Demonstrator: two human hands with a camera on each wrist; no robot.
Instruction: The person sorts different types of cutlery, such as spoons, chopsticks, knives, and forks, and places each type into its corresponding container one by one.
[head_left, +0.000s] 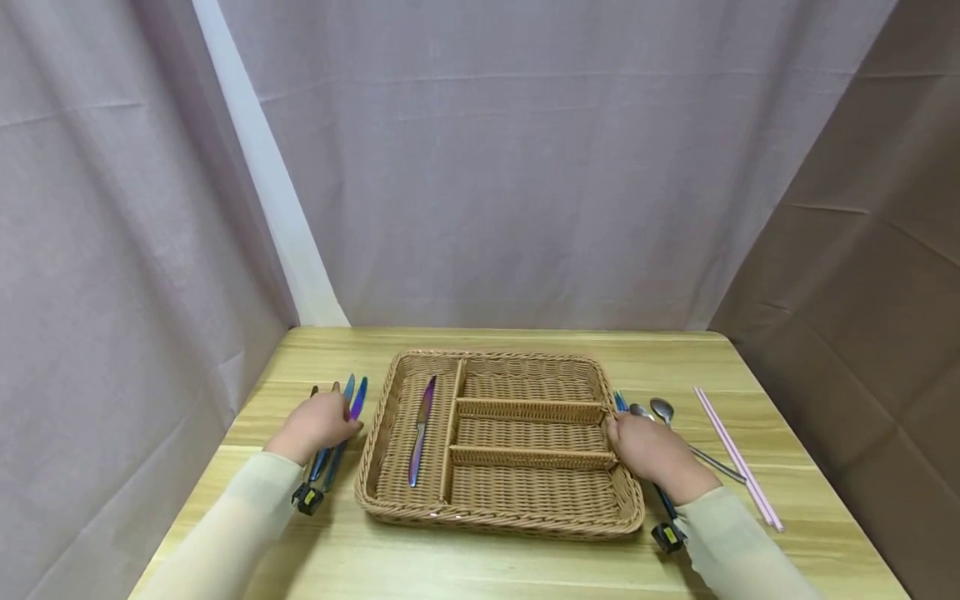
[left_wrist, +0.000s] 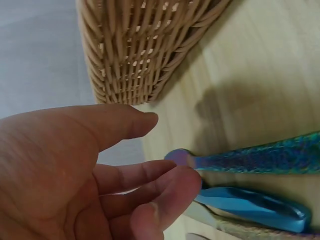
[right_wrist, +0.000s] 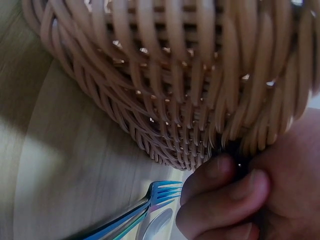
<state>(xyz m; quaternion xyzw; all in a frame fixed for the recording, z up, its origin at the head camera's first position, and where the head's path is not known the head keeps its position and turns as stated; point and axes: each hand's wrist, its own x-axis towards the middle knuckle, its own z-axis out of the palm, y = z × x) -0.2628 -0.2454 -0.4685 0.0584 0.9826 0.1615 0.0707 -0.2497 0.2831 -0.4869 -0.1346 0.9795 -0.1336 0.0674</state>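
A wicker basket (head_left: 510,522) with several compartments stands mid-table, and one purple knife (head_left: 422,429) lies in its long left compartment. To the basket's left, my left hand (head_left: 318,423) hovers over several knives, the nearest with a purple-blue handle (left_wrist: 255,156). Its thumb stands apart from loosely bent fingers; whether the fingertips touch a knife, I cannot tell. My right hand (head_left: 656,450) grips the basket's right side, thumb at the rim and fingers curled against the outer wall. Blue forks (right_wrist: 162,192) and a spoon (right_wrist: 159,223) lie beside that hand, partly hidden by it.
Spoons (head_left: 662,408) lie right of the right hand, and pink chopsticks (head_left: 738,458) lie farther right. A blue knife handle (left_wrist: 255,205) rests among the left-hand cutlery. Grey curtains (head_left: 525,183) hang behind the wooden table (head_left: 540,575).
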